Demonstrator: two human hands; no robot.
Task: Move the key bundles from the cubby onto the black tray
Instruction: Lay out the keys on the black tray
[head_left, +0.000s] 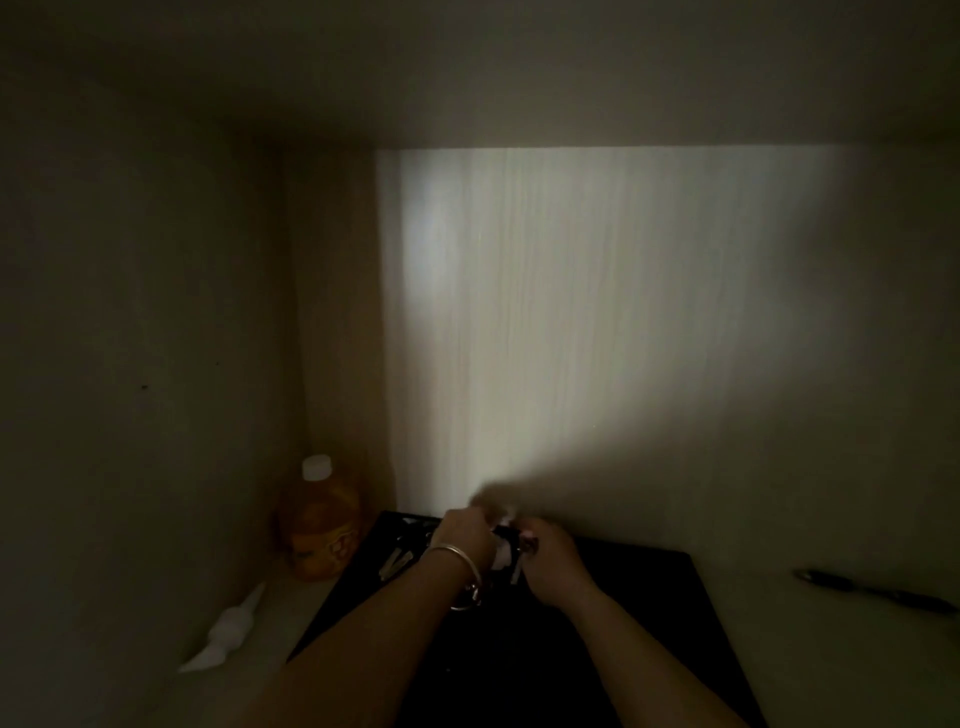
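A black tray (623, 623) lies flat on the cubby floor in dim light. Both hands meet over its far edge. My left hand (465, 538), with a metal bangle on the wrist, and my right hand (553, 564) are closed together on a key bundle (506, 553) that has a white tag and dark fob. One key hangs down from it between the hands. Another key bundle (397, 561) with silver keys rests on the tray's far left part, just left of my left wrist.
An orange bottle (319, 525) with a white cap stands in the back left corner. A white twisted object (228, 631) lies on the floor at the left. A dark pen (878, 590) lies to the right of the tray. The cubby walls close in all around.
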